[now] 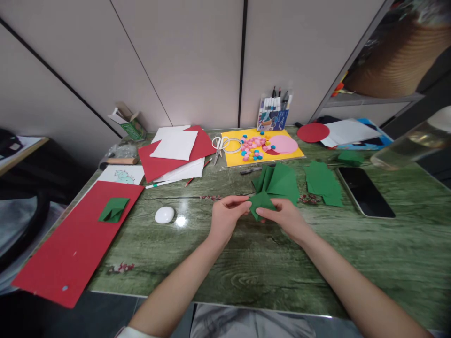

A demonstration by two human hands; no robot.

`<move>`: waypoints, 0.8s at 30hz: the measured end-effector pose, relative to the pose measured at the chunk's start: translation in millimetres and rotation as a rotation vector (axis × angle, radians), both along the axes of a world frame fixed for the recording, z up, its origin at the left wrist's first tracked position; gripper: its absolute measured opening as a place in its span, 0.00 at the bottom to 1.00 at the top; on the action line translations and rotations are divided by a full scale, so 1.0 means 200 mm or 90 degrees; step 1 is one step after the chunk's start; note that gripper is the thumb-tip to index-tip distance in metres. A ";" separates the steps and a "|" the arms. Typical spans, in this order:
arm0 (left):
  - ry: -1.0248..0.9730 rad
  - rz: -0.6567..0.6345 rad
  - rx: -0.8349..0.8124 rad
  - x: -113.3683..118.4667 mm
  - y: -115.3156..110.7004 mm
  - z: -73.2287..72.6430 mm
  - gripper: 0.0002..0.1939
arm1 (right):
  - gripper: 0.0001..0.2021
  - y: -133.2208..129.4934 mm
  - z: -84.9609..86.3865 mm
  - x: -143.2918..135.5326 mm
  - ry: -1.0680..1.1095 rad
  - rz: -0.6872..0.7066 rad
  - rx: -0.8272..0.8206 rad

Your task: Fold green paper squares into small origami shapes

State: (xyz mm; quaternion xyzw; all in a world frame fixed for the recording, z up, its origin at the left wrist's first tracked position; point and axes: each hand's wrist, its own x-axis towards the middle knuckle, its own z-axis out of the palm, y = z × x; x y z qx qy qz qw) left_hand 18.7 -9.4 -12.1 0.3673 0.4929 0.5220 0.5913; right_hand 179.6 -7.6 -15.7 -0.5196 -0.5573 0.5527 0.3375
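Note:
A small folded piece of green paper (261, 203) is held between both hands just above the table. My left hand (227, 213) pinches its left corner between thumb and fingers. My right hand (283, 216) grips its right side, with the thumb pressed flat on top and fingers partly hidden beneath. Right behind it lie several folded green paper pieces (282, 180) in a fanned pile. Farther right is a stack of green paper sheets (322, 182). Another folded green piece (114, 209) rests on a long red sheet (70, 249) at the left.
White scissors (217, 149) and a roll of tape (233, 145) lie near a yellow sheet (230, 158) bearing colourful pompoms (253, 145). A black phone (365, 191) and a clear bottle (405, 145) stand at the right. A white oval object (164, 215) sits left of my hands.

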 end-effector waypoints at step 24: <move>-0.087 0.013 -0.088 -0.01 0.01 0.02 0.12 | 0.13 -0.01 0.03 -0.01 0.066 0.063 -0.073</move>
